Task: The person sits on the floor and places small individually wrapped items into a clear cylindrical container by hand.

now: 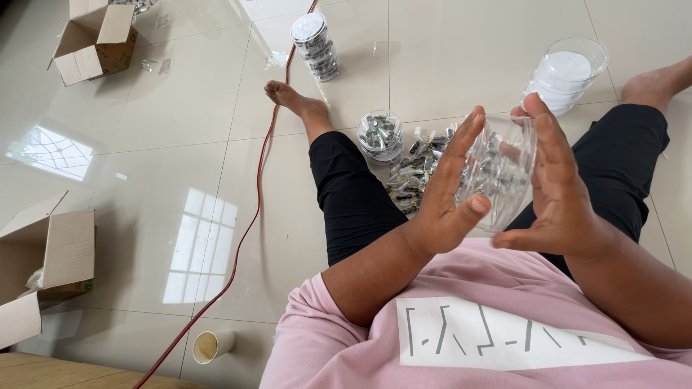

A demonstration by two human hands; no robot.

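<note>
I sit on a tiled floor with legs apart. My left hand (pixel 445 194) and my right hand (pixel 559 189) press from both sides on a clear plastic jar (pixel 499 173) that holds several small dark and silver items. The jar is lifted in front of my chest. Below it, between my legs, lies a loose pile of the same small items (pixel 417 169). A filled clear jar (pixel 380 135) stands on the floor beside that pile.
A stack of filled jars (pixel 316 45) stands farther out, and a stack of empty clear containers (pixel 566 73) is at the right. A red cable (pixel 249 216) runs across the floor. Open cardboard boxes (pixel 95 42) (pixel 45 263) sit at left. A paper cup (pixel 213 346) lies near my side.
</note>
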